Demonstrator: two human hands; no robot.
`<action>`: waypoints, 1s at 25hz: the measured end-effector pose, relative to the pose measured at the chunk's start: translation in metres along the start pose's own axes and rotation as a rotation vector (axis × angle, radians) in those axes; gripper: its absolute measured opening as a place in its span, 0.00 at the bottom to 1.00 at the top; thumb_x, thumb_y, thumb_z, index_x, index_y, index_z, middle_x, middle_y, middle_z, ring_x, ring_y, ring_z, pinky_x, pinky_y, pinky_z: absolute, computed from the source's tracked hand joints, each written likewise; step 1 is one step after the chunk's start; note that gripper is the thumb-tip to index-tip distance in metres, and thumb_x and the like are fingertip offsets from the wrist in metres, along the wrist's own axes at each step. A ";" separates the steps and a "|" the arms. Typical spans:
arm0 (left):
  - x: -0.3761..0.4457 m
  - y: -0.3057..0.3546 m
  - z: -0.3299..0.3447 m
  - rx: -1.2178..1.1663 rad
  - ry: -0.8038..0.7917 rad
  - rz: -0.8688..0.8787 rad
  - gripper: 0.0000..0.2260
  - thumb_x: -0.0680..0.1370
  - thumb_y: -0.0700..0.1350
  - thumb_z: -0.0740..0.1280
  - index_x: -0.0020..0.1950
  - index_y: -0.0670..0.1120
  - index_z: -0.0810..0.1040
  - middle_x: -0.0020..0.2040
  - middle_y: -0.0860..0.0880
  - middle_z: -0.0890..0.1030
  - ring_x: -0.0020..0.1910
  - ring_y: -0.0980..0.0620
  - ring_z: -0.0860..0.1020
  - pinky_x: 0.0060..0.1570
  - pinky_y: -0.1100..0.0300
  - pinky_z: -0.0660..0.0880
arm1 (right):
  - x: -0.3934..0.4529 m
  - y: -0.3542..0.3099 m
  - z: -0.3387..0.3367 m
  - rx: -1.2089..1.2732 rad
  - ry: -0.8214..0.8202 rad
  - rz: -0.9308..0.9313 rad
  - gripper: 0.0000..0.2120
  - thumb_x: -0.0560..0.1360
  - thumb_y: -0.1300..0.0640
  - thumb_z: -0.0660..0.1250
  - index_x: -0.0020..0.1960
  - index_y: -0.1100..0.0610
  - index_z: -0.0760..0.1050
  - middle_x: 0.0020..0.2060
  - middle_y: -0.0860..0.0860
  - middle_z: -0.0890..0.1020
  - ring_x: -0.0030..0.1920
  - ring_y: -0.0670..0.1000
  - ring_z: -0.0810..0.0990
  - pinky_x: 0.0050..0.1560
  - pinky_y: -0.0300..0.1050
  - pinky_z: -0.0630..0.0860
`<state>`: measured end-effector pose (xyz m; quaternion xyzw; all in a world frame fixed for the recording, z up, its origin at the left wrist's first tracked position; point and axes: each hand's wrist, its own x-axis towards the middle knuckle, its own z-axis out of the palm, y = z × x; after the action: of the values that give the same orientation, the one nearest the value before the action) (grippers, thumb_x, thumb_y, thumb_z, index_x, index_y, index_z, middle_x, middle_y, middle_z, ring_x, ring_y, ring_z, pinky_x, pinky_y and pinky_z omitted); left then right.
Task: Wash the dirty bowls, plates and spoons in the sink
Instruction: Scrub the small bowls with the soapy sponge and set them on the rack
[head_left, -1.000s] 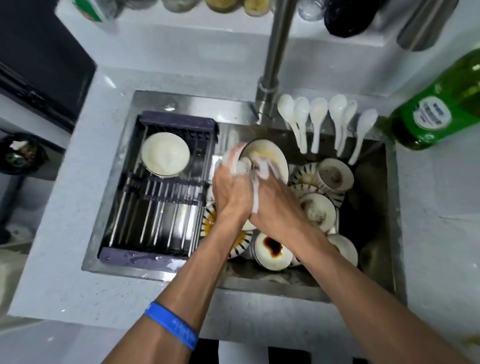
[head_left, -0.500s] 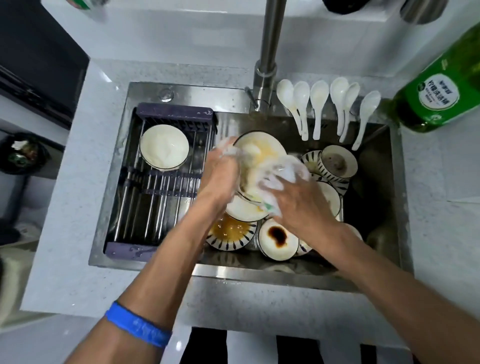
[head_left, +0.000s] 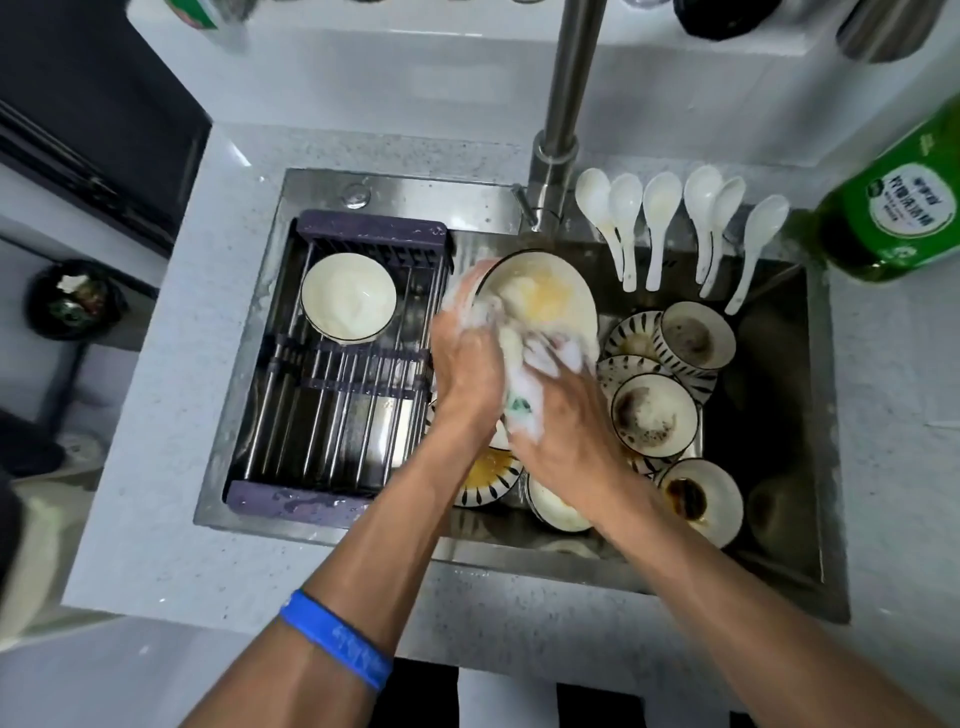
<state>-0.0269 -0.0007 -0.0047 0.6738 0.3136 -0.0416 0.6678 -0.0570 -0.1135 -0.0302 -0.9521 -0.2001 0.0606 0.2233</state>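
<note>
Scrubbing is under way at the middle of the frame: the left hand (head_left: 470, 371) curls its fingers round the near rim of a large plate (head_left: 545, 296) tilted up over the sink (head_left: 498, 545), while the right hand (head_left: 563, 421) grips a soapy white cloth (head_left: 524, 374) and presses it against the plate's face. Yellowish smears and foam cover the plate's centre. A blue wristband (head_left: 337, 642) sits on the left forearm at the lower middle.

Right of the hands, dirty bowls are heaped in the sink basin: a striped bowl with a dark ring (head_left: 696, 338) leaning at the upper right of the pile, a white bowl with brown residue (head_left: 654, 413) just below it, and another with a dark sauce stain (head_left: 701, 499) towards the lower right. Beneath the forearms a striped bowl with orange residue (head_left: 491, 475) peeks out.

On the left half of the sink lies a dark drying rack (head_left: 332, 410), and a clean white bowl (head_left: 348, 299) rests at its far end. Six white spoons (head_left: 660, 208) hang in a row over the back rim of the sink, just right of the steel faucet (head_left: 566, 104). A green bottle of dish soap (head_left: 893, 208) stands on the counter at the upper right edge.
</note>
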 end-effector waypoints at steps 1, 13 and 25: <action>0.005 0.004 -0.002 0.022 -0.041 -0.059 0.15 0.81 0.37 0.59 0.61 0.51 0.76 0.50 0.51 0.80 0.38 0.55 0.76 0.35 0.62 0.75 | 0.002 0.010 -0.005 -0.081 0.010 -0.098 0.33 0.53 0.59 0.85 0.57 0.60 0.81 0.55 0.61 0.82 0.53 0.67 0.81 0.51 0.64 0.80; 0.007 0.026 -0.016 0.329 -0.248 0.085 0.24 0.79 0.35 0.57 0.72 0.53 0.72 0.51 0.55 0.80 0.50 0.49 0.79 0.56 0.42 0.80 | 0.010 0.013 -0.001 -0.064 0.073 -0.221 0.23 0.53 0.63 0.84 0.47 0.60 0.84 0.48 0.59 0.85 0.46 0.64 0.83 0.43 0.63 0.82; 0.015 0.033 -0.027 0.298 -0.295 0.163 0.23 0.74 0.35 0.58 0.61 0.57 0.78 0.55 0.54 0.83 0.56 0.53 0.81 0.61 0.46 0.78 | 0.021 -0.005 -0.010 0.011 0.069 -0.214 0.23 0.49 0.60 0.85 0.42 0.61 0.84 0.43 0.59 0.85 0.37 0.63 0.84 0.35 0.57 0.82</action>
<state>-0.0093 0.0324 0.0199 0.7746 0.1473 -0.1314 0.6008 -0.0381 -0.1047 -0.0197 -0.9255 -0.2925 0.0045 0.2405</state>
